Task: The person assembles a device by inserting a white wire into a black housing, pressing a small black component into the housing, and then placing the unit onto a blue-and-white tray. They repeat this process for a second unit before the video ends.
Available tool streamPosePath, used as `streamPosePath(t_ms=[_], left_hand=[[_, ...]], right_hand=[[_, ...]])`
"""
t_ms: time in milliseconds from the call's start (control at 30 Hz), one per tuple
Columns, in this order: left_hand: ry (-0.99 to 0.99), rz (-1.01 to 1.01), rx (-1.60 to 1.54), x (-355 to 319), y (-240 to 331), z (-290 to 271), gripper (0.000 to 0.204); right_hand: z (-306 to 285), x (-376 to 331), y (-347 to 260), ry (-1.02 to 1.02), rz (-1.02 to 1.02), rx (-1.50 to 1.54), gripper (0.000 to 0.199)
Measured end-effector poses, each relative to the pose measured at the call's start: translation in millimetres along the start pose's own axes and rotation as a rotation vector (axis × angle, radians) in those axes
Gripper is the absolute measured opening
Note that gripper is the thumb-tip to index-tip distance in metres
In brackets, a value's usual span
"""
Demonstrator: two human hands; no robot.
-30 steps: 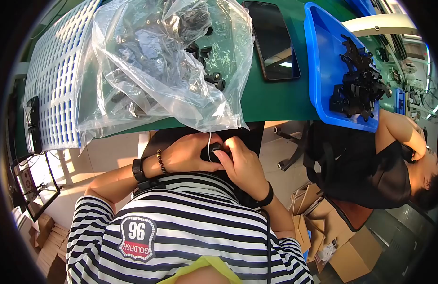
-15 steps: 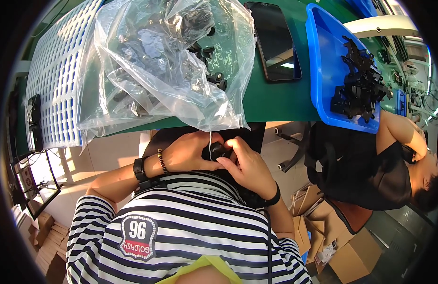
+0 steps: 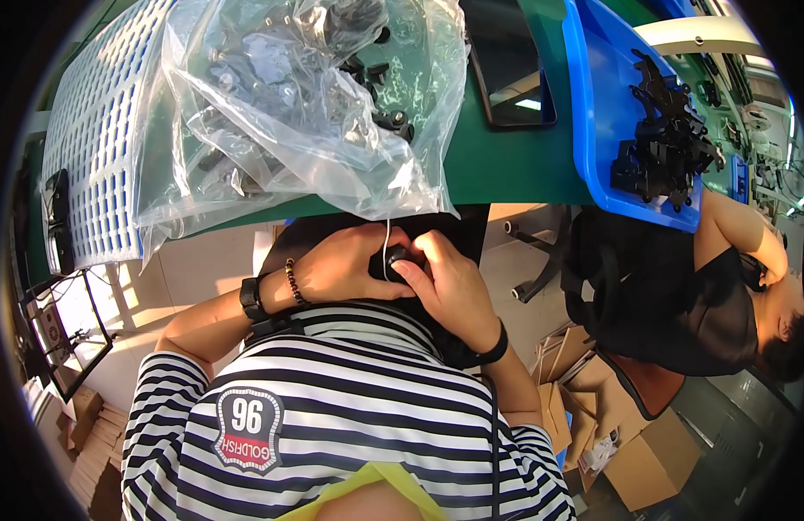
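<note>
Just below the table's front edge, both hands meet around a small black rounded part (image 3: 397,257). My left hand (image 3: 354,263) is curled about its left side, with a dark bracelet and a black wristband on that arm. From the right, my right hand (image 3: 454,282) grips it with thumb and forefinger bent in. A thin white cord (image 3: 386,248) runs down in front of the left fingers. Much of the part is covered by my fingers, so its exact kind does not show. Above the hands, a clear plastic bag (image 3: 271,130) with black and shiny pieces lies on the table.
A black phone (image 3: 510,65) and a blue bin (image 3: 597,174) of black plastic parts lie on the green table (image 3: 497,169). To the left are a white perforated tray (image 3: 93,165) and a black object (image 3: 58,221). Another person (image 3: 671,295) sits at right, near cardboard boxes (image 3: 649,464).
The whole view has shifted slightly, so the table and hands sit higher in the picture. Both hands stay on the black part, the right thumb moved a little across it.
</note>
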State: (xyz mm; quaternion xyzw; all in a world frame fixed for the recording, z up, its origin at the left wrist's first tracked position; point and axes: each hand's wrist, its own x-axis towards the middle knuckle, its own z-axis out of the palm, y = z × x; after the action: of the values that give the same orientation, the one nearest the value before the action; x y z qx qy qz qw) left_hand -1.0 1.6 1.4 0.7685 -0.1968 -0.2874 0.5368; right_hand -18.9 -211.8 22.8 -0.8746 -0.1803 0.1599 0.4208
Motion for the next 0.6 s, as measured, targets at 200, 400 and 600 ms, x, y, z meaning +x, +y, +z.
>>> streamPosePath(t_ms=[200,400,600], left_hand=[[0.030,-0.016,-0.041,-1,-10,8,0.050],[0.053,0.048,0.004,1,-16,6,0.052],[0.011,-0.004,-0.057,-1,-11,-1,0.053]], right_hand=[[3,-1,5,-0.044,0.048,0.049,0.034],[1,2,6,-0.078,0.080,0.087,0.030],[12,4,11,0.006,-0.006,-0.007,0.026]])
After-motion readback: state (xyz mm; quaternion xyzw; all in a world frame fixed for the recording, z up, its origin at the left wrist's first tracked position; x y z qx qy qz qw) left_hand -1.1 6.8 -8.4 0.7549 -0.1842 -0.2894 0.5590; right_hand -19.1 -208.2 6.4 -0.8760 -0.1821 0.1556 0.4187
